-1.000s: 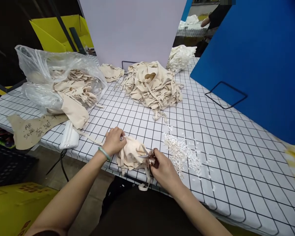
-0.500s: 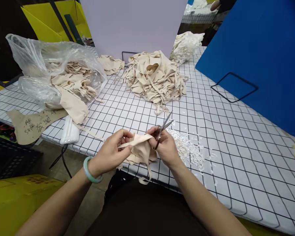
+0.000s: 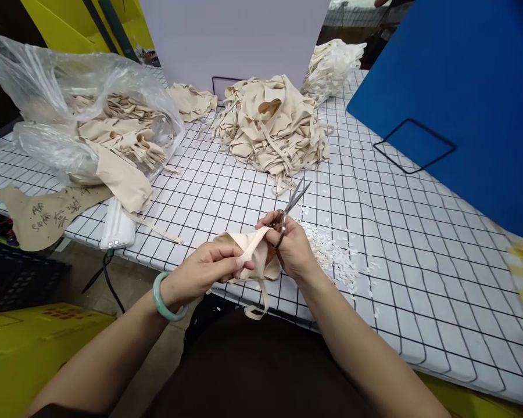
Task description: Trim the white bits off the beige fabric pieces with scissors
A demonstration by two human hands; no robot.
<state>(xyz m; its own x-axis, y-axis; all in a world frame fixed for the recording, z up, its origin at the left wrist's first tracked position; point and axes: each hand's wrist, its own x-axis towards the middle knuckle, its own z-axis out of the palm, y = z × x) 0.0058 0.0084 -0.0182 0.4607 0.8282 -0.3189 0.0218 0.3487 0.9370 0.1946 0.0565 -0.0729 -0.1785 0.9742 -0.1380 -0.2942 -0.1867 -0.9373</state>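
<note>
Between my hands, at the table's front edge, is a beige fabric garment piece (image 3: 261,255) with a narrow strap dangling below it. My left hand (image 3: 213,261), a green bangle on its wrist, pinches the folded edge of the cloth. In my right hand (image 3: 294,244) is a pair of scissors (image 3: 294,198), blades pointing up and away from me, slightly apart. The thumb and fingers of that hand also grip the cloth's edge. Small white scraps (image 3: 331,249) lie scattered just right of my right hand.
A heap of beige pieces (image 3: 274,128) lies ahead on the checked tablecloth (image 3: 192,186). At left sit a clear plastic bag (image 3: 47,75) of similar pieces, a brown paper pattern (image 3: 47,215) and a white power strip (image 3: 117,223). Purple (image 3: 235,35) and blue (image 3: 462,87) panels stand behind and right.
My left hand has slid right along the fabric edge, closer to my right hand, and now pinches it there. The scissors are still in my right hand. The view has tilted slightly down.
</note>
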